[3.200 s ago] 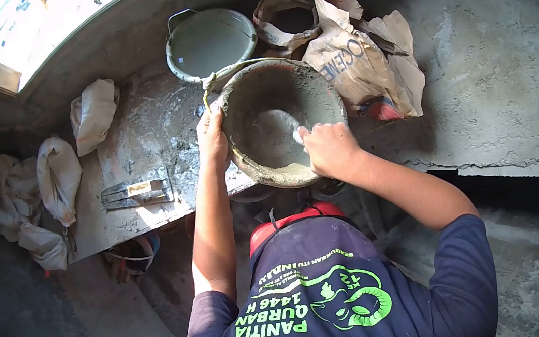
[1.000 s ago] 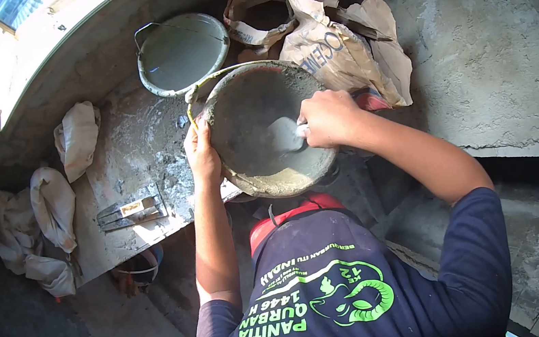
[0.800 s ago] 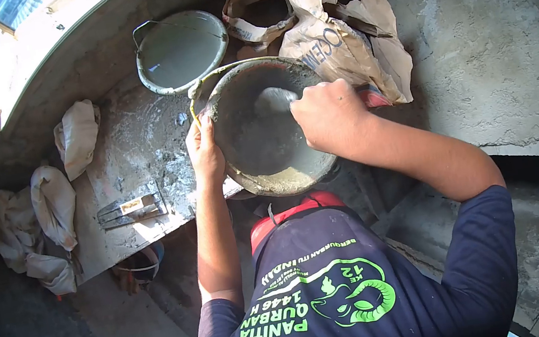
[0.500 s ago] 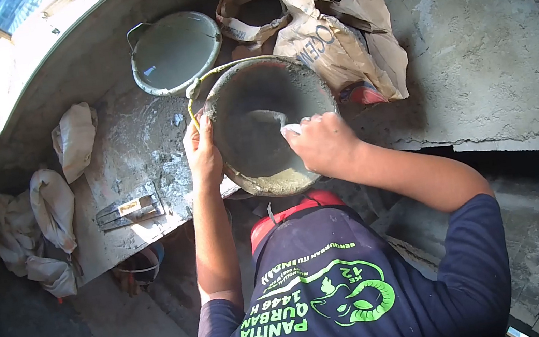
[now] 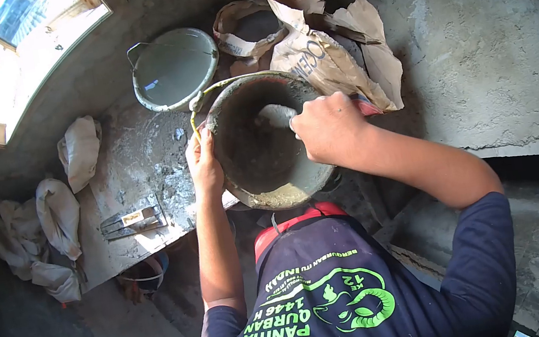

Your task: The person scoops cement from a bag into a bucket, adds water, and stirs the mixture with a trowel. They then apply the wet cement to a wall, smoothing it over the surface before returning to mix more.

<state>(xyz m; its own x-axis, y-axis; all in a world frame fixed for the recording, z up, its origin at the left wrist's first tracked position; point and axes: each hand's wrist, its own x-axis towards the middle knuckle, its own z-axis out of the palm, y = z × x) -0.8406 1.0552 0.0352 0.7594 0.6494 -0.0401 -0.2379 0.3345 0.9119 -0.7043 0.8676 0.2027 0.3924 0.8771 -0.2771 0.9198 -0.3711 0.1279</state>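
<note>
A mortar-crusted bucket (image 5: 272, 200) leans toward me, its mouth facing up at me and its inside coated with grey cement mix. My left hand (image 5: 206, 165) grips its left rim, thumb on top, close to the yellow handle (image 5: 194, 120). In my closed right hand (image 5: 327, 128), over the right side of the opening, is a trowel (image 5: 274, 115); its pale, mortar-smeared blade shows inside the bucket. The trowel's handle is hidden in my fist.
Behind stands a second bucket (image 5: 174, 68) of greyish water. Torn paper cement bags (image 5: 326, 57) lie to its right. On the splattered board (image 5: 101, 185) at left rests a plastering float (image 5: 132, 220); pale cloth-like bags (image 5: 56, 219) hang past its edge. A small pail (image 5: 150, 271) sits below.
My right hand has risen slightly and turned, and the trowel blade now shows paler and higher inside the bucket. The view has shifted a little; my left hand keeps its hold on the rim.
</note>
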